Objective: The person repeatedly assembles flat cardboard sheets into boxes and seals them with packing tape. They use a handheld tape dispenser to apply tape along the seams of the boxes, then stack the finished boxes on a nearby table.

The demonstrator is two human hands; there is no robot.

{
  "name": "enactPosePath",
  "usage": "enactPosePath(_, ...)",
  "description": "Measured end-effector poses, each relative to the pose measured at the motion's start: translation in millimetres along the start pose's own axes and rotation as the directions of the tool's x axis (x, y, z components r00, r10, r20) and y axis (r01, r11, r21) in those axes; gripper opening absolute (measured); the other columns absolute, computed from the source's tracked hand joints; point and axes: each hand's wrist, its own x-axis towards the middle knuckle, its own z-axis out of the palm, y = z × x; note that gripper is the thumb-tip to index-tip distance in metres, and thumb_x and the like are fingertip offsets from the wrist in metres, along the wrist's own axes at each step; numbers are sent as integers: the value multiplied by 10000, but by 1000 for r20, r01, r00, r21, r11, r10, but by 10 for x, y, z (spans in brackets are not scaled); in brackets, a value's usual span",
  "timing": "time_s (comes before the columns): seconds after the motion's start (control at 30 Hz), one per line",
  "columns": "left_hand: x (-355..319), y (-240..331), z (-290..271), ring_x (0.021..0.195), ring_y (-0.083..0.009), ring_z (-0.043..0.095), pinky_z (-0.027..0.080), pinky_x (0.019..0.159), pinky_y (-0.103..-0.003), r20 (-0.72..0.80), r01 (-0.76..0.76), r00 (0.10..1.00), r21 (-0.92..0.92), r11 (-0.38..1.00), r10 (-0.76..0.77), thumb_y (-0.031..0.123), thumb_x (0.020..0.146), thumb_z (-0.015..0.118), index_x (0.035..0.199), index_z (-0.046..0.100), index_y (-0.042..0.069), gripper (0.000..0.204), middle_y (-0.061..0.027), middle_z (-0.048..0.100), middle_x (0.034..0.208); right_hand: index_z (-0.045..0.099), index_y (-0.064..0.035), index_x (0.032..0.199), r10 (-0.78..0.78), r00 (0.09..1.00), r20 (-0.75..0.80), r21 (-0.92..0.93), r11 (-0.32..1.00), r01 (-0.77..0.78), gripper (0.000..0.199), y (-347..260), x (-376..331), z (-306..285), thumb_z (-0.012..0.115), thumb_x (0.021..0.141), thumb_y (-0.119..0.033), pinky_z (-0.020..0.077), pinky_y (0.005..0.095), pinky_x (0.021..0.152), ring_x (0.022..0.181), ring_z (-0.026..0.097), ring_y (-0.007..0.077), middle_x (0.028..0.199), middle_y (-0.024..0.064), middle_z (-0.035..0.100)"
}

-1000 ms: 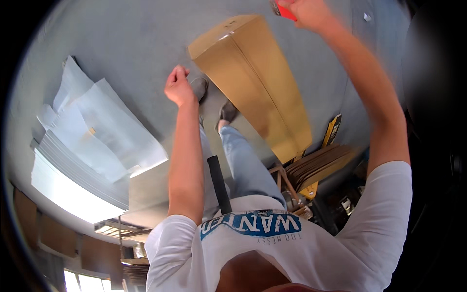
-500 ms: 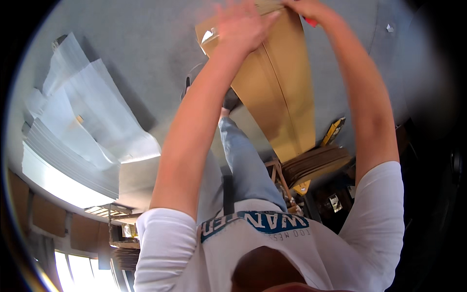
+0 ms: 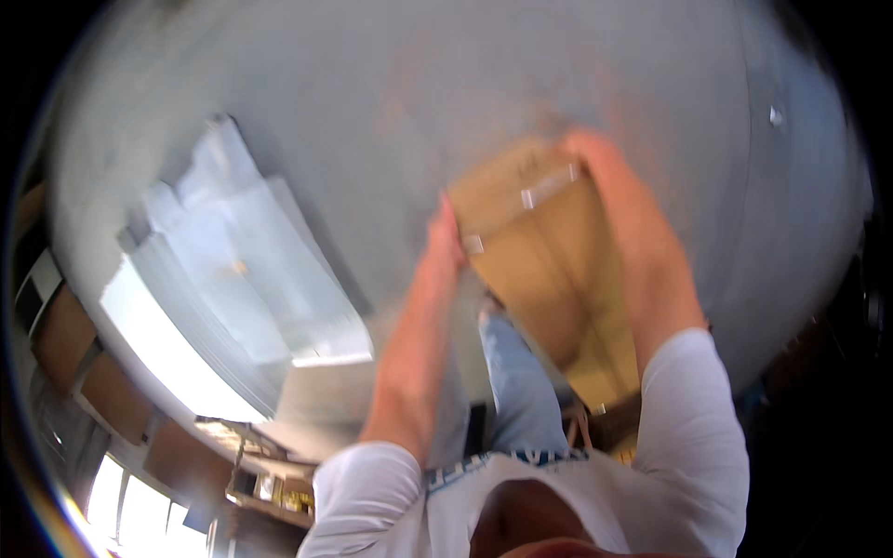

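A long brown cardboard box [image 3: 544, 279], its seams closed with clear tape, stands tilted over the grey floor in front of me. My left hand [image 3: 448, 237] presses against the box's left side near its far end. Around the far right corner, my right hand [image 3: 609, 181] is wrapped, with the forearm lying along the right edge. The picture is blurred by motion, so the fingers are hard to make out. Below the box, my leg in blue jeans [image 3: 516, 391] shows between my arms.
A stack of large pale sheets [image 3: 233, 279] lies on the grey floor [image 3: 419, 102] to the left. Shelving and bright windows [image 3: 130, 493] curve along the lower left rim. Brown cartons [image 3: 605, 428] sit behind the box at the lower right.
Both hands have come down from the top of the view onto the far end of the box. The red thing seen earlier in my right hand is no longer visible. The view has swung and blurred.
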Motion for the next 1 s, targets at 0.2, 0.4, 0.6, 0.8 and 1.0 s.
enactPosePath(0.2,-1759,-777,181,1145,-277,579,466,976,-482,-167,153,972,-71,986,-163,437,934,553,1277,552,57,512,-110,599,1264,724,-12,926,60,990,-125,321,947,-17,672,831,-1515,307,632,732,-650,514,430,759,881,682,322,953,217,698)
enactPosePath(0.4,-3424,-426,1174,1109,-269,594,484,953,-431,73,-160,987,287,945,145,279,927,614,1258,536,-33,461,-133,609,1225,740,-32,881,8,814,-580,369,894,255,603,807,-3962,-589,624,768,-613,510,387,753,838,692,269,854,165,711)
enactPosePath(0.6,-5074,455,2662,1044,-210,593,458,920,-338,378,-592,785,225,774,491,190,910,637,1241,530,-32,413,-129,615,1173,740,-57,947,-138,457,-879,220,732,645,445,370,-5731,-2312,684,787,-468,500,320,735,773,686,215,784,113,708)
enactPosePath(0.8,-6029,1658,3182,1093,-170,545,425,955,-312,483,-978,211,93,189,850,166,925,630,1291,473,-20,439,-104,582,1208,706,-4,1046,-195,-11,-981,-84,369,926,338,-895,-6580,-3278,721,815,-251,473,272,814,893,633,148,978,96,695)
enactPosePath(1.0,-5957,2848,3355,1058,-160,539,423,927,-285,361,-952,-245,85,-293,900,214,931,628,1299,463,-40,477,-99,582,1176,712,2,1039,-153,-199,-968,-218,119,969,360,-2125,-6253,-3950,757,802,-265,476,289,842,959,624,194,1018,119,662)
